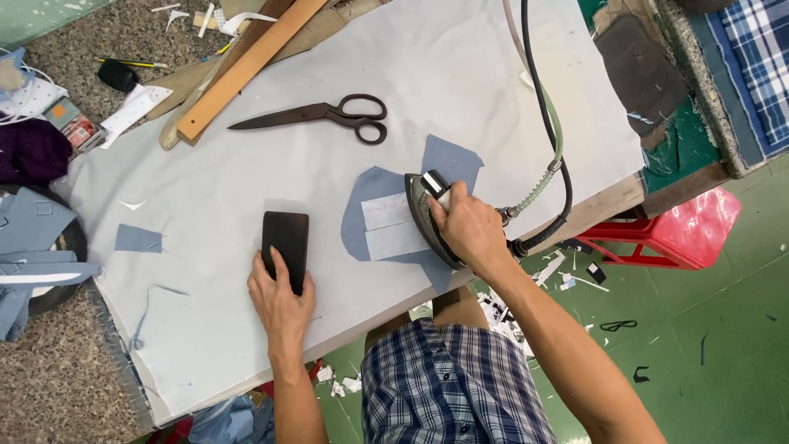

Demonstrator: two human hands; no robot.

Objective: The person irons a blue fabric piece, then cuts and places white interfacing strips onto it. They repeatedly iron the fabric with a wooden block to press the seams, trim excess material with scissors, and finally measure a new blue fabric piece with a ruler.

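Note:
My right hand [467, 228] grips the handle of a dark steam iron [426, 215], which rests on a blue fabric piece [374, 191] with a white rectangular strip [386, 226] laid on it. My left hand [281, 298] presses flat on a black rectangular block [286, 239] lying to the left of the blue piece. Both sit on a pale grey padded table [246, 164]. The iron's black cord and green hose [549, 123] run up across the table's right side.
Large black scissors [329, 115] lie beyond the iron. A wooden ruler [246, 70] lies at the back left. A small blue fabric square [137, 239] sits at the left. A red plastic stool [682, 230] stands at the right, with scraps on the green floor.

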